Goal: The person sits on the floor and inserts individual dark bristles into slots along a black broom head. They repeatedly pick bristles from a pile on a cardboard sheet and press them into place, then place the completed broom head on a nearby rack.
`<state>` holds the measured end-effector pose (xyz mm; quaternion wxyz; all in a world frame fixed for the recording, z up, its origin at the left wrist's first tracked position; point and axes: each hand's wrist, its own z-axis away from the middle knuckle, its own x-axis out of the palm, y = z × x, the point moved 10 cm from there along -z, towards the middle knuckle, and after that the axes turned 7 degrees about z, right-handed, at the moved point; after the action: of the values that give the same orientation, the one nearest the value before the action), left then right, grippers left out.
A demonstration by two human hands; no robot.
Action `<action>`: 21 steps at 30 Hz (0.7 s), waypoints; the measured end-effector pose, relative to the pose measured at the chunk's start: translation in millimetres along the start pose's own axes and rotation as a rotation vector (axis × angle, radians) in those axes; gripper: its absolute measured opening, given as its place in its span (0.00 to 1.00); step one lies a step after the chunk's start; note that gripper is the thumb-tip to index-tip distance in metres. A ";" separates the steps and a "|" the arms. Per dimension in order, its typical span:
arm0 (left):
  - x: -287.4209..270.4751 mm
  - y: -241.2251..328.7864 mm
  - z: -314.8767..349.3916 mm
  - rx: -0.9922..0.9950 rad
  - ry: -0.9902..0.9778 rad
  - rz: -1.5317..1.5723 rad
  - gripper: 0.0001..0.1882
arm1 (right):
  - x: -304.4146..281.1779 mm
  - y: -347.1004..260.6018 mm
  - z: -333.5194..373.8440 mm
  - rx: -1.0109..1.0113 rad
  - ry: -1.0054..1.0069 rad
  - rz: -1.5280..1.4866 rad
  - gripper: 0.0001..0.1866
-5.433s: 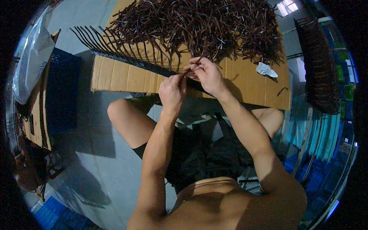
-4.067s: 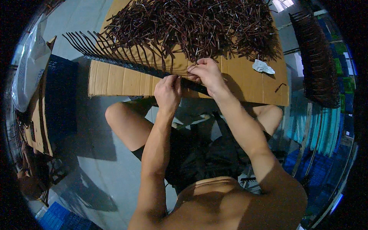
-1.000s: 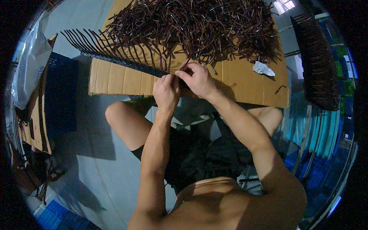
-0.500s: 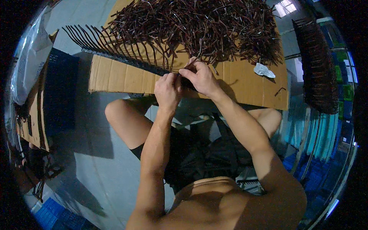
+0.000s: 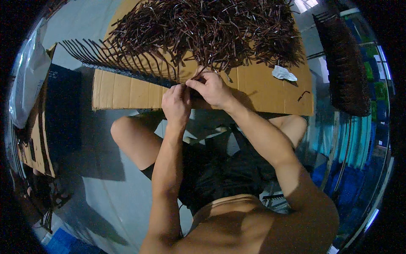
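A long dark strip with a comb-like row of thin curved prongs slants across the near left part of a cardboard sheet. Its right end runs into my left hand, whose fingers are closed on it. Close beside it, my right hand pinches a thin dark brown rod between thumb and fingers at the end of the strip. My fingers hide where rod and strip meet. Beyond my hands spreads a big heap of similar short brown rods.
Cardboard lies over my crossed legs' far side, with a crumpled white paper and one loose bent rod at its right. Another dark pronged bundle stands at the right, near blue crates. A clear plastic bag hangs left.
The whole view has shifted slightly, so most things sit a little further left. Both hands stay together at the strip's end; the rod in my right fingers now shows more clearly.
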<state>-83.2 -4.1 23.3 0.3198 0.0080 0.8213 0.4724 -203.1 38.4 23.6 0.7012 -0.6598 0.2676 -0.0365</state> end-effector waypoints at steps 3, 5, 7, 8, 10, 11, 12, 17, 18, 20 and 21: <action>-0.6 3.6 1.1 0.015 0.033 -0.012 0.05 | 0.7 1.3 0.1 -0.040 0.013 -0.010 0.09; -1.4 5.1 0.1 0.024 0.048 -0.017 0.05 | -4.5 -22.1 4.6 -0.038 0.026 0.165 0.10; 4.0 0.4 -1.6 0.024 0.019 -0.017 0.05 | 0.6 -26.9 2.9 -0.061 0.029 0.511 0.13; 5.1 -2.2 -0.1 0.010 0.010 0.009 0.05 | 1.0 -31.1 4.2 -0.083 0.024 0.488 0.15; 0.7 -10.1 0.9 -0.062 0.007 0.017 0.07 | 5.6 -24.2 -1.5 -0.059 -0.043 0.457 0.15; -3.1 -14.3 0.3 -0.104 0.027 0.014 0.08 | 7.6 -18.1 -5.9 -0.048 -0.079 0.441 0.15; -4.3 -18.9 2.0 -0.149 0.043 0.019 0.09 | 5.6 -4.3 -11.8 -0.046 -0.200 0.380 0.14; -18.8 -21.8 -1.2 -0.324 -0.002 -0.080 0.12 | -83.6 38.1 -20.4 0.258 0.010 0.653 0.10; -17.2 -19.3 -2.7 -0.295 0.002 -0.025 0.12 | -80.6 49.7 -16.3 0.326 -0.041 0.651 0.10; -5.1 -15.1 0.9 -0.237 -0.006 0.095 0.13 | -75.7 51.6 -11.7 0.181 -0.042 0.891 0.16; -1.2 -16.0 2.4 -0.222 -0.019 0.116 0.12 | -63.6 39.5 -9.7 0.050 -0.039 1.045 0.18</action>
<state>-76.3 -11.6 10.6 0.2988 0.0245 0.7589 0.5781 -273.5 60.3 7.3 0.6463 -0.4217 0.5472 0.3241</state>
